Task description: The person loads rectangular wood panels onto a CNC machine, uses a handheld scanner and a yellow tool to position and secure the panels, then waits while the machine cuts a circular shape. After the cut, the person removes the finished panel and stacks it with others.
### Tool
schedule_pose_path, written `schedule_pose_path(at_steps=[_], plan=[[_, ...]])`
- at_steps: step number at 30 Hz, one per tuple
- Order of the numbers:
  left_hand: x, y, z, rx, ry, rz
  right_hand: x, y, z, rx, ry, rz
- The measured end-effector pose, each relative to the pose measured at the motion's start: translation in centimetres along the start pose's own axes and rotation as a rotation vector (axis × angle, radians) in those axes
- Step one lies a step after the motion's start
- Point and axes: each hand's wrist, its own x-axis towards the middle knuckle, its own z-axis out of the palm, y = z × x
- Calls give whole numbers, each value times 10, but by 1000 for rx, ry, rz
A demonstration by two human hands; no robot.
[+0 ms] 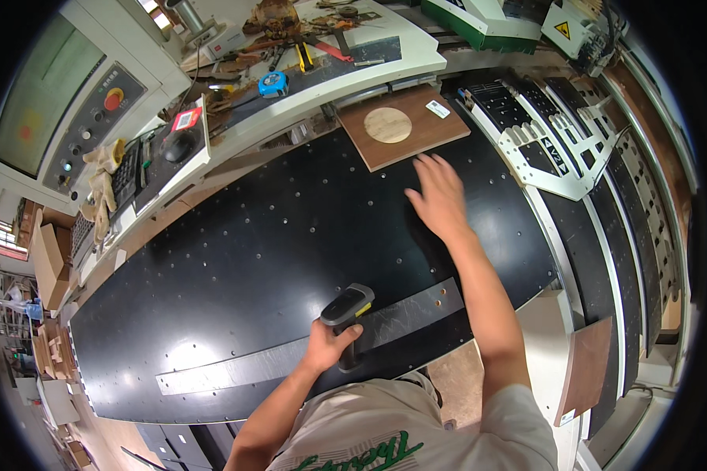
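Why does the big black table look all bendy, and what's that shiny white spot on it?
In the head view, the fisheye lens bends the black table's edges toward the rim; the white spot is light glare; the right hand looks slightly blurred.

The left hand wraps the grip of the handheld scanner, so the grip and the palm side of the fingers are hidden. The right hand shows only its back; whether it touches the black worktop cannot be told. The tools on the cluttered bench are too small to tell apart. The brown board is partly cut off by dark rim.
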Motion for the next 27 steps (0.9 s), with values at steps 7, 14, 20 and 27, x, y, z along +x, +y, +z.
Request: schedule_pose_path(at_steps=[7,14,20,27], plan=[[-1,19,-6,-275,171,-37,54,-54,65,-67,-312,62],[57,45,-72,-4,554,41,2,-73,23,48,-160,156],[47,51,-66,375,628,54,-15,-89,19,246,-406,223],[-11,50,-125,13,677,-32,-19,-107,12,1334,-603,867]])
